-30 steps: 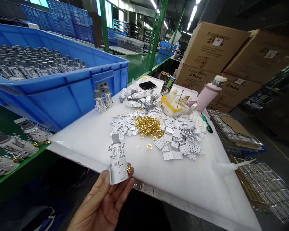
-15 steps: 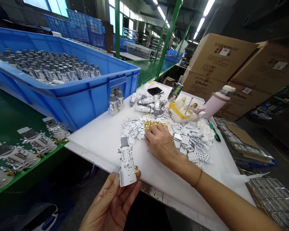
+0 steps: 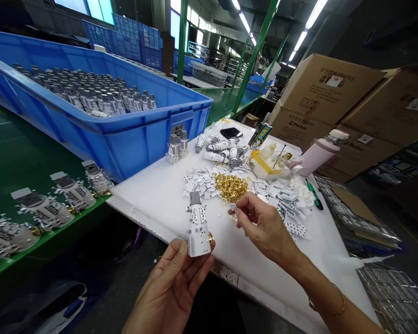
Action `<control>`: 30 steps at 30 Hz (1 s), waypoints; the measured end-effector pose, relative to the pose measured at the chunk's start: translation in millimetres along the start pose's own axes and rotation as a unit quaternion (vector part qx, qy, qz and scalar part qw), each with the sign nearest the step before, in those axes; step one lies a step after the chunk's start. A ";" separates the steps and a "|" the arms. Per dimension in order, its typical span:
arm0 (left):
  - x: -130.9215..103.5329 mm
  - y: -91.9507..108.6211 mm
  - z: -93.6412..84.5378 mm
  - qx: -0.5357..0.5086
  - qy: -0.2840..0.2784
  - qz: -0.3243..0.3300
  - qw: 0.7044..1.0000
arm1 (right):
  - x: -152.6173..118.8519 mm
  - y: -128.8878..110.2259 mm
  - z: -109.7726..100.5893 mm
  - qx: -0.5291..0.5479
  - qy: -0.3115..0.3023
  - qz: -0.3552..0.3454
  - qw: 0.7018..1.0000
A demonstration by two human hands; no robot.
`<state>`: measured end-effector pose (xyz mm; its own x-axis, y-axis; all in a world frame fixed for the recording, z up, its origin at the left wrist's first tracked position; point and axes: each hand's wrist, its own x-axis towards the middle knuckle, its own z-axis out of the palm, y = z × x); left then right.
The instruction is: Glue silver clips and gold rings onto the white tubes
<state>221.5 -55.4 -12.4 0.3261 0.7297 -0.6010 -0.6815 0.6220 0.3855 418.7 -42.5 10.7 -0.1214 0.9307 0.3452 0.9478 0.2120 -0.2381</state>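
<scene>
My left hand (image 3: 181,273) grips the wide lower end of a white model part (image 3: 199,232) with a grey block at its top and a gold piece at its right side. To the right, my right hand (image 3: 261,222) pinches a small white piece (image 3: 232,206) between thumb and fingers, and a gold ring (image 3: 234,217) shows at the fingertips. Just beyond it lies a pile of gold rings (image 3: 231,185). Small white plates (image 3: 199,182) lie left of the rings, and more white plates (image 3: 282,199) spread to their right.
A blue bin (image 3: 139,134) full of similar parts stands at the left. On the white table (image 3: 153,199) are a phone (image 3: 231,133), a yellow-edged tray (image 3: 263,163) and a pink bottle (image 3: 318,155). Cartons (image 3: 327,93) are stacked at the back right.
My right hand has come back from the gold rings toward me, now with a small white piece and a ring at its fingertips. The view has shifted slightly.
</scene>
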 end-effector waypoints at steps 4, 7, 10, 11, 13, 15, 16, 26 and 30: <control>-3.4 -4.2 3.6 -0.002 0.032 0.000 0.999 | -14.5 4.8 -11.3 -0.053 -0.048 -0.020 0.997; -5.4 -6.3 6.6 0.010 0.030 0.001 1.000 | -19.8 1.5 -12.6 -0.122 -0.085 -0.048 0.988; -4.7 -7.3 6.7 0.009 0.018 0.008 1.000 | -21.6 -9.2 -11.0 -0.164 -0.117 -0.077 0.976; -3.9 -7.2 6.0 0.007 0.019 0.006 1.000 | -21.3 -13.1 -10.8 -0.170 -0.124 -0.084 0.974; -2.0 -6.5 4.1 0.006 0.023 0.002 1.000 | -19.4 -19.6 -11.1 -0.176 -0.133 -0.094 0.971; 0.2 -5.7 2.2 0.006 0.027 -0.004 1.000 | -15.1 -22.6 -11.1 -0.173 -0.140 -0.099 0.970; 1.2 -5.3 1.5 0.007 0.028 -0.005 1.000 | -12.1 -22.6 -10.4 -0.165 -0.145 -0.103 0.970; 2.9 0.9 16.3 -0.035 0.064 0.012 0.997 | -5.8 -3.9 12.7 0.000 -0.118 -0.115 0.986; 0.7 2.2 20.3 -0.042 0.063 0.013 0.997 | -21.0 3.4 16.6 0.041 -0.056 -0.130 0.989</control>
<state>233.5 -47.7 2.2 0.2269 0.7006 -0.6765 -0.7433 0.5734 0.3446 419.6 -56.4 -12.4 -0.3941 0.8679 0.3024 0.8538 0.4675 -0.2291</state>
